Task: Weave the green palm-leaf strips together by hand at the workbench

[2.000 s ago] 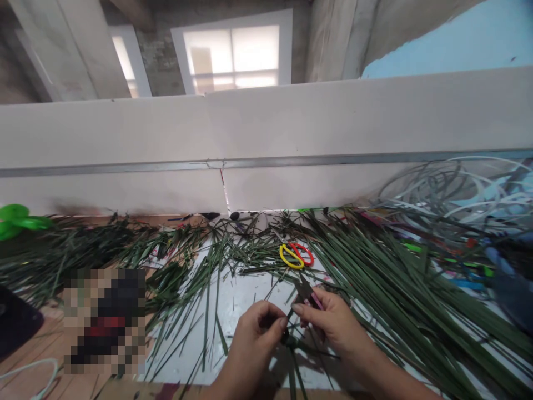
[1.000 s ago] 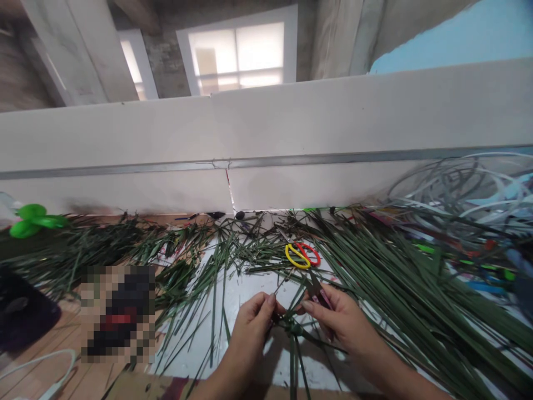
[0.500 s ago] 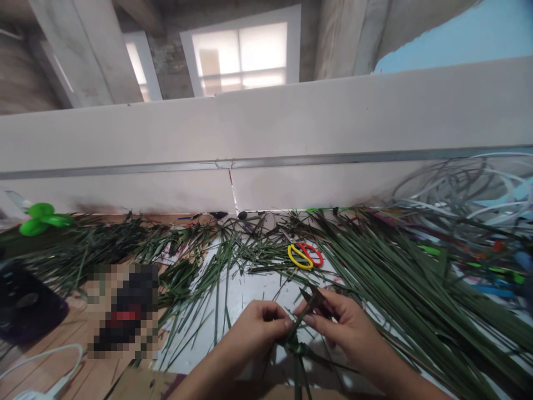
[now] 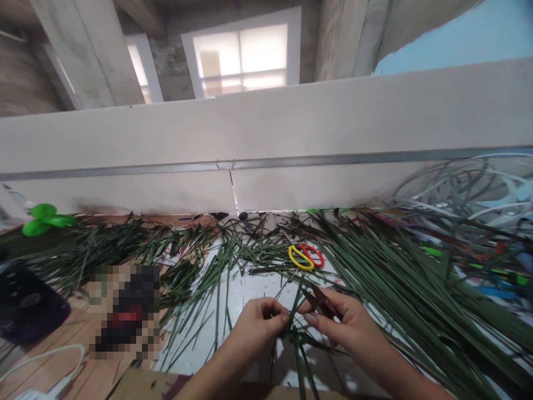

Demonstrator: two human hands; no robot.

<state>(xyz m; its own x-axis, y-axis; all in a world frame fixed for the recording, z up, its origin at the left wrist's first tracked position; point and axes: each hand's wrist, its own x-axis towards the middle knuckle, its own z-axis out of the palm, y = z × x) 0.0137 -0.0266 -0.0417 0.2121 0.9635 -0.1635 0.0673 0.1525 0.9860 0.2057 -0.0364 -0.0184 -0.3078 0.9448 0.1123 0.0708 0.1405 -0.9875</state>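
Thumb and fingers of my left hand (image 4: 261, 323) pinch a green leaf-strip piece (image 4: 295, 336) at its left side. The piece has a knotted middle with strips sticking out up, down and to the right. My right hand (image 4: 343, 322) is closed around a small dark pointed tool (image 4: 322, 303), its blades beside the upright strip. What my right fingertips touch on the strip is too small to tell. Scissors with one yellow and one red handle (image 4: 306, 257) lie beyond my hands on the leaf scraps.
Long green leaves (image 4: 387, 278) spread over the right side. Cut scraps (image 4: 108, 239) cover the back and left. A dark box (image 4: 31, 305), a white cable (image 4: 62, 386) and a green balloon-like object (image 4: 45, 220) are at left; pale coiled strips (image 4: 470, 186) at right.
The upright strip has swung to stand more vertically, and the tool in my right hand is now a little apart from it, slightly to the right. My left hand has barely moved.
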